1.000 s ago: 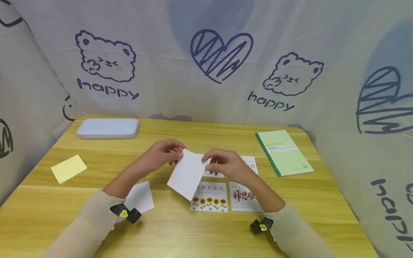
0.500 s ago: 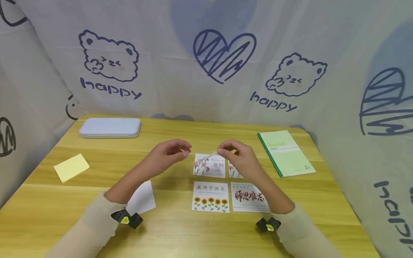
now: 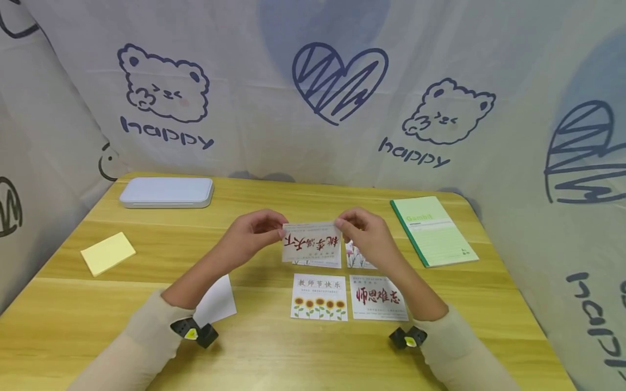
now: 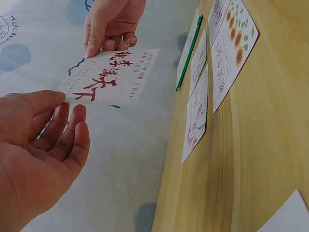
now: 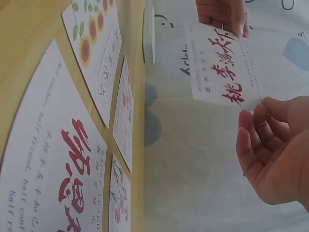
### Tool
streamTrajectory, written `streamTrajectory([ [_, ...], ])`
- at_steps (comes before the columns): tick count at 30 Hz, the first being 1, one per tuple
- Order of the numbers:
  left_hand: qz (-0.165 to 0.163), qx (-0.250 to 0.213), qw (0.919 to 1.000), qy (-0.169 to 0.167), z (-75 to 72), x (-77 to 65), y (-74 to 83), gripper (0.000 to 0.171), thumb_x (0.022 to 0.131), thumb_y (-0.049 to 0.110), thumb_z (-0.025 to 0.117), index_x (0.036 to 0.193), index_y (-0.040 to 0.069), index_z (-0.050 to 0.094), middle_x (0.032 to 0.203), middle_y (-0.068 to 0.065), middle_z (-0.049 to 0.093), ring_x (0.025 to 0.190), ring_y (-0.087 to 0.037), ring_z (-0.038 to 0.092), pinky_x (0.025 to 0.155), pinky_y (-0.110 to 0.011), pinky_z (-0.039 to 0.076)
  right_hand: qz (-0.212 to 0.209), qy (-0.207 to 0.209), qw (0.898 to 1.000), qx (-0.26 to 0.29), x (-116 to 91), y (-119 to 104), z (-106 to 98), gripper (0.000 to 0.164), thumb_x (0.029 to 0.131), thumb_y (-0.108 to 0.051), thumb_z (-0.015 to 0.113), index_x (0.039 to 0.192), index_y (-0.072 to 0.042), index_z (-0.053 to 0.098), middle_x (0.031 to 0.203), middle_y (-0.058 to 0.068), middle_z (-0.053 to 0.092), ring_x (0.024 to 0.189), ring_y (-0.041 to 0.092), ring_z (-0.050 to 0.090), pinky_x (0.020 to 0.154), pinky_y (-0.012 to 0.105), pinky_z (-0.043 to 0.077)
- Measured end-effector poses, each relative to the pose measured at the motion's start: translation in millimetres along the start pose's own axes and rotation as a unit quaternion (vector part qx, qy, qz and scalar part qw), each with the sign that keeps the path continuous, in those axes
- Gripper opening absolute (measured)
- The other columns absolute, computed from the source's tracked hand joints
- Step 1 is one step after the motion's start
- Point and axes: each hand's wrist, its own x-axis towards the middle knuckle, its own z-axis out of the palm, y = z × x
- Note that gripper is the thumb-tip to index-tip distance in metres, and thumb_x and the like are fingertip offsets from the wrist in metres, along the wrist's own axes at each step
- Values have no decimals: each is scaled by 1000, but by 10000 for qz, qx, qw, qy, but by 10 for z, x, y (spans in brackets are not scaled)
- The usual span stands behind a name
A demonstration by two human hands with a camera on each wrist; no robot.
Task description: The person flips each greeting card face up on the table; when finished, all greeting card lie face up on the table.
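Between my two hands, a greeting card with red Chinese lettering is held up off the table, its print upside down in the head view. The left hand pinches its left corner between thumb and fingertips. At the opposite corner, my right hand pinches it the same way. "Happy Teacher's Day" shows along one edge in the left wrist view. Below lie a sunflower card and another red-lettered card. Two pink-flower cards lie behind them; the held card covers much of the left one.
A blank white card lies partly under my left forearm. Yellow sticky notes are at the left, and a pale case sits at the back left. On the right is a green-spined notebook. A printed curtain hangs behind the table.
The card showed its blank side, then was edge-on in my right hand with the left hand apart from it. Now its lettered side shows and both hands pinch it.
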Motion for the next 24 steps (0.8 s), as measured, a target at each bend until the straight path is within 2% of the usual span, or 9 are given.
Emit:
streamTrajectory([
  [3,-50,-118,9998,183,4,8,5,26,97,10,66,122,3,62,108,-12,67,95,-21,66,87,-32,56,-65,-54,9996,-263,-9,-9,18,15,100,-32,64,105,-19,68,97,6,65,87,30,60,68,30,53],
  [7,-97,-445,9986,258,34,20,-8,35,96,7,66,129,3,56,109,-14,67,92,-16,65,84,-27,56,-352,-195,9962,-767,-48,-52,101,13,99,-30,65,108,-21,70,109,-4,63,97,18,59,79,34,54],
  [11,2,-584,9983,-33,110,16,-25,38,96,4,65,131,3,52,109,-16,70,92,-14,68,82,-26,56,-612,-663,9940,-617,-102,-108,232,27,99,-28,65,126,-21,65,113,-3,66,100,14,63,86,34,54],
  [15,92,-526,9980,-339,195,-6,1,37,97,6,64,132,4,52,108,-14,72,92,-15,69,82,-26,56,-782,-1020,9910,-373,-152,-140,325,36,100,-24,65,135,-21,61,108,-2,70,91,13,66,80,31,55],
  [20,140,-488,9981,-360,246,-13,17,36,98,6,63,132,0,53,107,-15,70,92,-18,67,81,-26,55,-779,-999,9915,-313,-163,-137,335,31,100,-22,65,130,-20,65,107,0,71,85,13,68,75,29,56],
  [24,98,-473,9986,-213,229,1,-26,30,98,7,64,126,0,58,108,-14,67,94,-18,65,80,-26,54,-405,-676,9969,10,-136,-110,268,29,99,-21,66,128,-20,64,108,3,70,89,16,68,78,31,57],
])
